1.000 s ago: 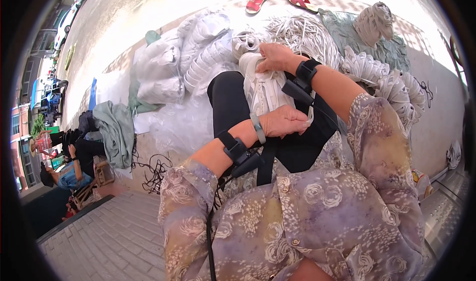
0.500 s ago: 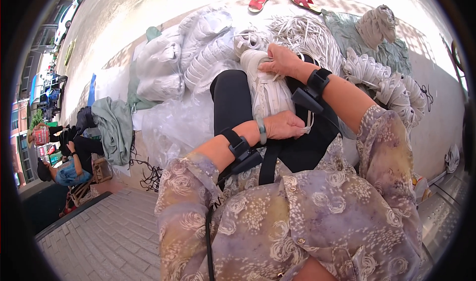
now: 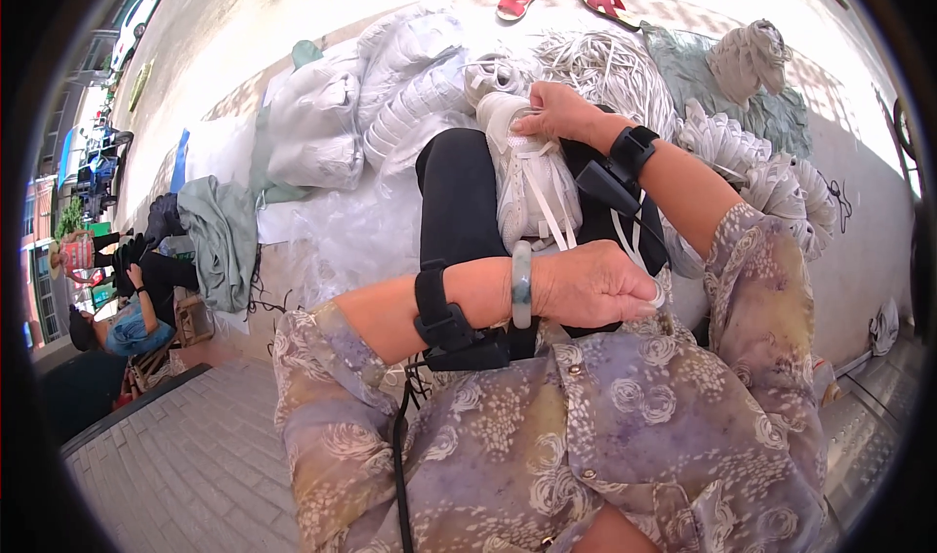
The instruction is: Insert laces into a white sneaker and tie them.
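Between the dark-trousered thighs [image 3: 459, 197], a white shoe [image 3: 535, 184] rested on the lap, its length pointing away from the torso. The right hand [image 3: 558, 112] was at the shoe's far end, thumb and fingertips clamped on its upper edge; the exact part under the fingers could not be made out. The shoe's body lay below and to the left of that hand, in contact with it.

The left hand [image 3: 597, 285] was near the belly, nearer the torso than the shoe and apart from it. Its fingers were curled together on a white lace [image 3: 549, 213], a pale bit of which showed at the fingertips. Lace strands ran from the shoe's front toward this hand; their course behind it was hidden. A pale green bangle [image 3: 522, 285] circled the left wrist.

Beyond the shoe: a loose heap of white laces [image 3: 610, 70], a rolled white bundle [image 3: 500, 75]. Left of these: plastic-wrapped white stacks [image 3: 317, 123]. Farther out: two red slippers [image 3: 518, 3].
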Demonstrator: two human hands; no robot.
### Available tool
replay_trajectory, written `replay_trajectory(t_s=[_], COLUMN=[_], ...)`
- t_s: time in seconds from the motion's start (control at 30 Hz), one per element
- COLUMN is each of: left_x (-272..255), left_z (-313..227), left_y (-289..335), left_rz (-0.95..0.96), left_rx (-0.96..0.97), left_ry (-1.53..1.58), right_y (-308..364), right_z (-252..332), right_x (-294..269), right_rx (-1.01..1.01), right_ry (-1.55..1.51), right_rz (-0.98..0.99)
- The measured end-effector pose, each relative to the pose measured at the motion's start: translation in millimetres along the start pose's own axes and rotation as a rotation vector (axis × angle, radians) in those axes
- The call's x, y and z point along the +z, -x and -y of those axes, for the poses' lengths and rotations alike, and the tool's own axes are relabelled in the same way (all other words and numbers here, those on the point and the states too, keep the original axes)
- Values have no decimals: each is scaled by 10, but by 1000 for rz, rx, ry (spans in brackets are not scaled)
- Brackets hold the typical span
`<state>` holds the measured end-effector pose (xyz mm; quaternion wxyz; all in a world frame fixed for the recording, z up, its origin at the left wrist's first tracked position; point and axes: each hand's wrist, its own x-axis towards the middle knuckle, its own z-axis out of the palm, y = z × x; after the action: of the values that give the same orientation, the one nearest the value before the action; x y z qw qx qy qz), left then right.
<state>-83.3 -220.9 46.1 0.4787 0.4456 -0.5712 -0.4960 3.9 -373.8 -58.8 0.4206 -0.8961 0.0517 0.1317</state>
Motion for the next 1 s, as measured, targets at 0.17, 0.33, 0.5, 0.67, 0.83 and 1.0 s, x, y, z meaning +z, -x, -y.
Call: replay_trajectory(t_s=[0.17,0.33,0.5,0.67,0.83,1.0], left_x=[-64,33,152,190,135,90], left_z=[14,128,351,521,460,387], left_y=[-40,114,-171,-124,-141,-206], left_rz=[-23,-116,-17,-70,-64,-34], left_rx=[17,102,88,3,-9,22], left_ry=[-121,-175,-360,-209,-235,-367], right_y=[192,261,509,414,209,18], right_z=[36,284,200,183,97,210], right_x=[59,264,174,322,215,299], right_rx=[-134,-508,-530,-586,-495,-562], right_ry=[-84,134,279,317,359,485], right_rz=[-14,-100,-174,-134,3,-14])
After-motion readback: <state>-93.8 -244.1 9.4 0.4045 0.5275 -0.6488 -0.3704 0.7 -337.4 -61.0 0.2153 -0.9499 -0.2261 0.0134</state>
